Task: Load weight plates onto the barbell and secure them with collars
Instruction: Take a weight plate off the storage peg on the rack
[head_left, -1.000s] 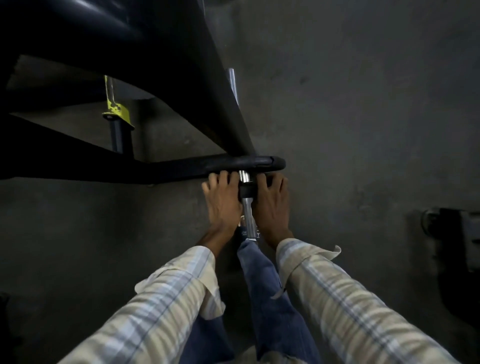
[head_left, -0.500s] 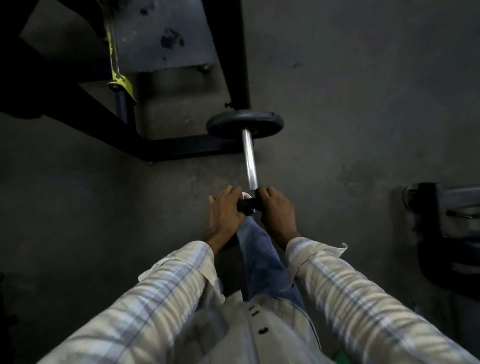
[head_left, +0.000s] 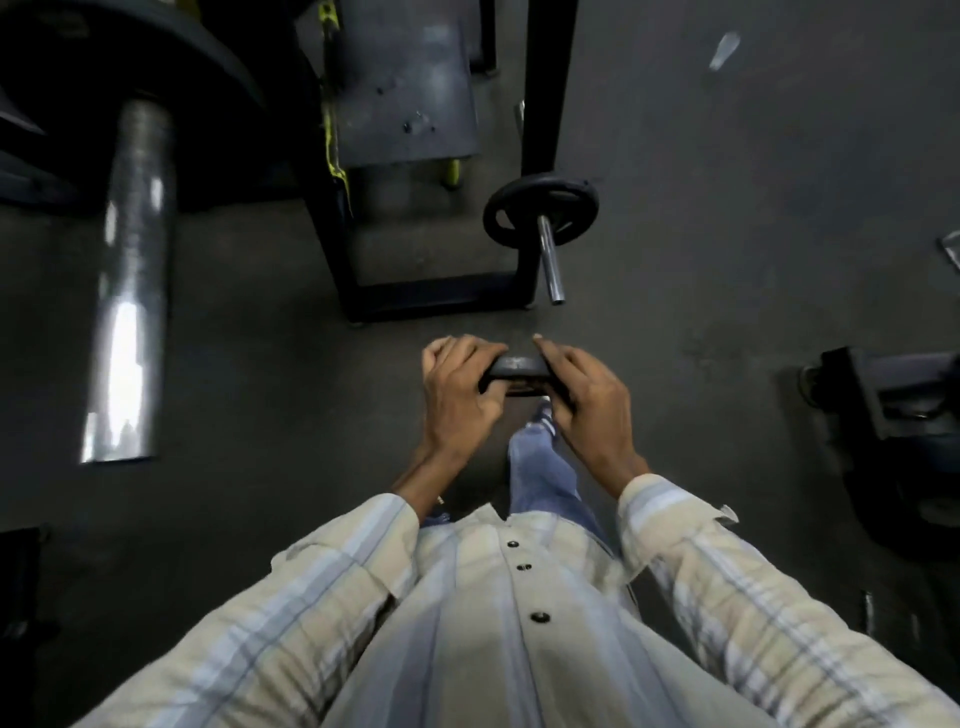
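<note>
Now both hands grip small dark collar (head_left: 515, 370) at waist height: left hand (head_left: 457, 395) and right hand (head_left: 589, 400) curl on its ends. Barbell sleeve (head_left: 549, 262) w/ plate (head_left: 540, 210) lies ahead, apart. Collar prob. stiff, light, springy; squeeze ends, keep firm hold.

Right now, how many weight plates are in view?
3. One small plate on the thin bar ahead; one small plate held between the left hand and right hand; one large plate on the thick sleeve, upper left. Dark equipment at right may hide more.
</note>
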